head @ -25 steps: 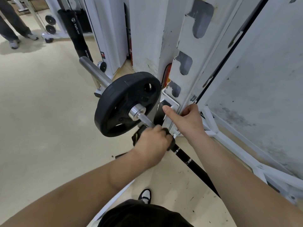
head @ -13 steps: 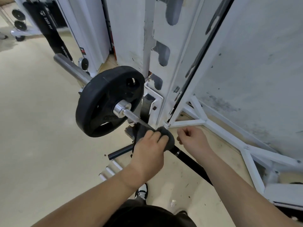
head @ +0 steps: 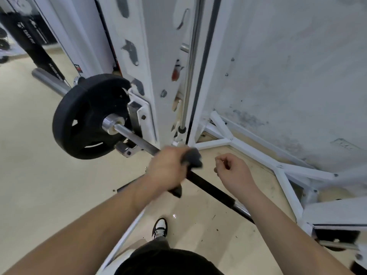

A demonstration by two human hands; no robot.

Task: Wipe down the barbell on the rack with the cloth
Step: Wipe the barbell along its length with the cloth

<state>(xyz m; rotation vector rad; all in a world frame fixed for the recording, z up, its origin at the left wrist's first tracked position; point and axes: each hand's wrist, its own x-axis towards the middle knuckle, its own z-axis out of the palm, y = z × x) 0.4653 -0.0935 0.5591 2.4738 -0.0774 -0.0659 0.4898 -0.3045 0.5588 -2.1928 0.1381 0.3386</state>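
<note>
Barbell [head: 137, 139]: left hand [head: 165, 167] grip clamps cloth [head: 192, 158] around it; right hand [head: 231, 170] loosely curled beside, empty.

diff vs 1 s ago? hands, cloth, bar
The right hand let go of the white rack upright and now hangs loosely curled beside the barbell, touching nothing. The left hand, wrapped around the dark cloth, slid along the bar away from the weight plate, baring more knurled shaft. Unchanged: the left hand's grip on the cloth, the bar on its rack, the plate in place.
</note>
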